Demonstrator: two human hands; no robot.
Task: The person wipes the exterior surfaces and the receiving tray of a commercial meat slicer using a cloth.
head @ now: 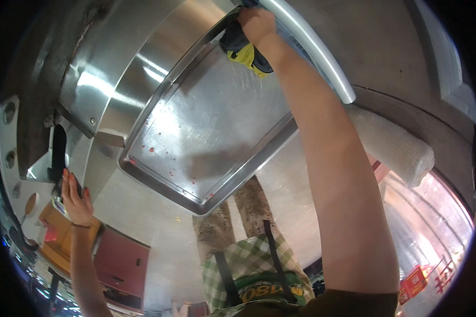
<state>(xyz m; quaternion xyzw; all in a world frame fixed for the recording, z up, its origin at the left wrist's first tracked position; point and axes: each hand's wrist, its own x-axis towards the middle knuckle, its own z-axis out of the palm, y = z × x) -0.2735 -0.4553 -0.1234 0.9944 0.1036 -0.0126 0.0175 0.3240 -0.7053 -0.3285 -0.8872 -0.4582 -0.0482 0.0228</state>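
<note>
My right hand (257,24) is closed on a black and yellow cloth (244,55) at the far end of a large shallow metal tray (222,103). Small red bits lie in the tray's near left part, and its bottom is otherwise scratched, shiny metal. At the left, my left hand (77,204) is spread with its fingers extended, beside a black handle (58,152). A small dark thing shows between its thumb and fingers; whether the hand touches it is unclear.
A silver tube (313,47) runs along the tray's right side, near a roll in clear wrap (396,146). Stainless steel panels (115,91) stand left of the tray. A red cabinet (121,263) is at lower left, and a checked apron (254,265) hangs below the tray.
</note>
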